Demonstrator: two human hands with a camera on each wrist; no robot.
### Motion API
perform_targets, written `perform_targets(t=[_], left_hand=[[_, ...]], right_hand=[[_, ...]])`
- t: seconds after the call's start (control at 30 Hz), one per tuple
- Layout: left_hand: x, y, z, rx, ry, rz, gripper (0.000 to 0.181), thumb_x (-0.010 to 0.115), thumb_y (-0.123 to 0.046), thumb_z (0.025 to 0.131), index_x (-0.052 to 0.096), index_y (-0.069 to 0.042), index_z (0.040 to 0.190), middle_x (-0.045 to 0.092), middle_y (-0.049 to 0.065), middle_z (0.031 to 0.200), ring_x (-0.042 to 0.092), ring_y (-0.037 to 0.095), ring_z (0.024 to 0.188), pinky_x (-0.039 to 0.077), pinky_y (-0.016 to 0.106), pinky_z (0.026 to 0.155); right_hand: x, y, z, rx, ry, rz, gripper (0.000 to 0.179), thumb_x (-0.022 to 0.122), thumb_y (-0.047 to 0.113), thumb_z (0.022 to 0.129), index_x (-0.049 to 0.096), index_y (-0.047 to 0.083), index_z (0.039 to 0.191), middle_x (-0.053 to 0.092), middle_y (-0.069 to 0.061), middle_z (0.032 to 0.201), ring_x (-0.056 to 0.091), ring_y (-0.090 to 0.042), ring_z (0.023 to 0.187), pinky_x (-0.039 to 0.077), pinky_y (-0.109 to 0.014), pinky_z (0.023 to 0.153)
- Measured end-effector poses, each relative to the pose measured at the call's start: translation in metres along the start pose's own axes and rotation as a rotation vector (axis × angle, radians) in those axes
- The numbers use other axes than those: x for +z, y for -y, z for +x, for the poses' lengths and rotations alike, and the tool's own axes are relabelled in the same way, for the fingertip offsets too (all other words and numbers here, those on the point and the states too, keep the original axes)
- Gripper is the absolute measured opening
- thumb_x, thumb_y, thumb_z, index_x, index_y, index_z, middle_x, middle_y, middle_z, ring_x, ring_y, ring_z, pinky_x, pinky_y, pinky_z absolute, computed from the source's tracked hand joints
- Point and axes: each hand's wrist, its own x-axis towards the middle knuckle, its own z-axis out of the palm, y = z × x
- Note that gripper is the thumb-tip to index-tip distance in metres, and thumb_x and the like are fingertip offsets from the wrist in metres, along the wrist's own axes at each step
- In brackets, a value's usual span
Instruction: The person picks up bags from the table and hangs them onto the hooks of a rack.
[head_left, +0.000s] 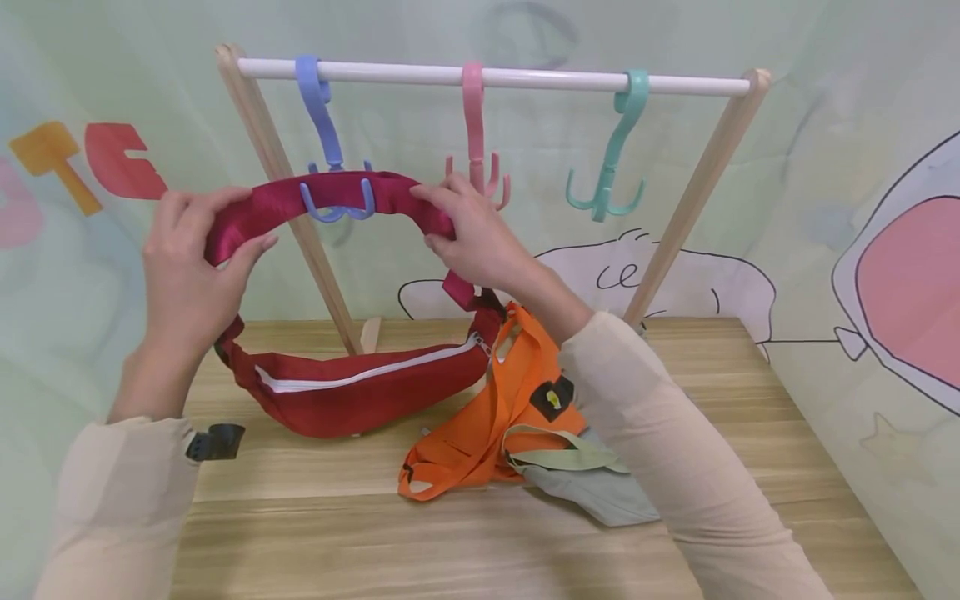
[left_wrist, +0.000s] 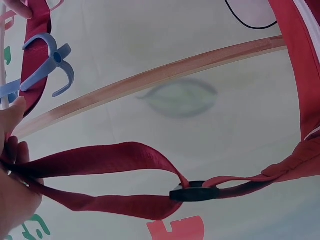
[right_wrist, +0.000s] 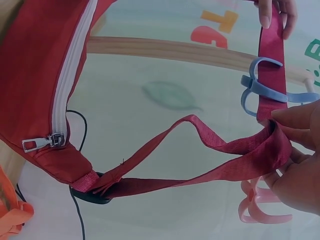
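OK, L hand (head_left: 191,258) & R hand (head_left: 480,233) curled round strap (head_left: 273,202).

The tabletop (head_left: 337,533) is light brown, with wood lines running side to side. An orange cloth bag (head_left: 461,457) lies on it in a crumpled heap, with a black patch (head_left: 546,402) that has a yellow mark. A grey bag (head_left: 600,497) lies right up against it, and its pale green strap (head_left: 566,458) loops onto the orange. At the back stands the wooden rack (head_left: 321,275). The red waist bag (head_left: 367,406) hangs low, and I can't tell if it touches the tabletop.
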Motion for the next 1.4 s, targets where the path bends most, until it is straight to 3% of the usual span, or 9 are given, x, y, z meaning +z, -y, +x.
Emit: perform_targets(t=[0.27, 0.5, 0.7, 0.97, 1.17, 1.4], left_hand=[[0.000, 0.001, -0.001, -0.004, -0.006, 0.002, 0.048, 0.071, -0.010, 0.078, 0.056, -0.009, 0.124, 0.049, 0.022, 0.108, 0.044, 0.025, 0.101, 0.032, 0.020, 0.076], [-0.001, -0.001, -0.002, -0.008, -0.010, 0.004, 0.047, 0.071, -0.010, 0.079, 0.056, -0.008, 0.124, 0.049, 0.022, 0.108, 0.043, 0.025, 0.101, 0.035, 0.025, 0.078], [0.000, -0.002, -0.003, -0.014, -0.017, 0.003, 0.048, 0.071, -0.009, 0.078, 0.056, -0.009, 0.124, 0.049, 0.022, 0.108, 0.044, 0.025, 0.101, 0.033, 0.020, 0.077], [0.002, -0.004, -0.005, -0.021, -0.001, 0.001, 0.050, 0.071, -0.011, 0.079, 0.054, -0.010, 0.126, 0.048, 0.024, 0.110, 0.043, 0.027, 0.102, 0.037, 0.031, 0.076], [0.003, -0.004, -0.007, -0.012, 0.003, -0.015, 0.050, 0.071, -0.012, 0.079, 0.054, -0.010, 0.126, 0.046, 0.025, 0.107, 0.043, 0.027, 0.100, 0.034, 0.020, 0.075], [0.006, -0.003, -0.009, -0.013, -0.017, -0.028, 0.049, 0.071, -0.013, 0.079, 0.055, -0.010, 0.124, 0.047, 0.024, 0.105, 0.043, 0.022, 0.097, 0.033, 0.020, 0.074]], right_hand=[[0.001, -0.002, 0.000, -0.007, 0.027, 0.007, 0.051, 0.060, 0.007, 0.086, 0.044, 0.007, 0.135, 0.046, -0.008, 0.116, 0.044, -0.016, 0.103, 0.045, -0.021, 0.077], [0.002, -0.005, 0.000, -0.027, 0.055, 0.032, 0.052, 0.059, 0.005, 0.086, 0.043, 0.006, 0.135, 0.045, -0.009, 0.116, 0.044, -0.017, 0.102, 0.045, -0.021, 0.078], [0.004, -0.006, 0.000, -0.025, 0.072, 0.035, 0.055, 0.061, 0.007, 0.085, 0.042, 0.008, 0.136, 0.046, -0.009, 0.120, 0.043, -0.017, 0.107, 0.045, -0.022, 0.079], [0.007, -0.009, -0.002, -0.041, 0.095, 0.059, 0.058, 0.063, 0.007, 0.084, 0.040, 0.011, 0.137, 0.045, -0.009, 0.127, 0.040, -0.018, 0.111, 0.047, -0.023, 0.077], [0.009, -0.012, -0.004, -0.073, 0.108, 0.081, 0.057, 0.062, 0.006, 0.085, 0.039, 0.009, 0.137, 0.044, -0.008, 0.130, 0.037, -0.019, 0.115, 0.045, -0.025, 0.082], [0.011, -0.015, -0.006, -0.086, 0.118, 0.118, 0.058, 0.061, 0.004, 0.085, 0.038, 0.007, 0.138, 0.044, -0.010, 0.130, 0.039, -0.021, 0.115, 0.046, -0.032, 0.085]])
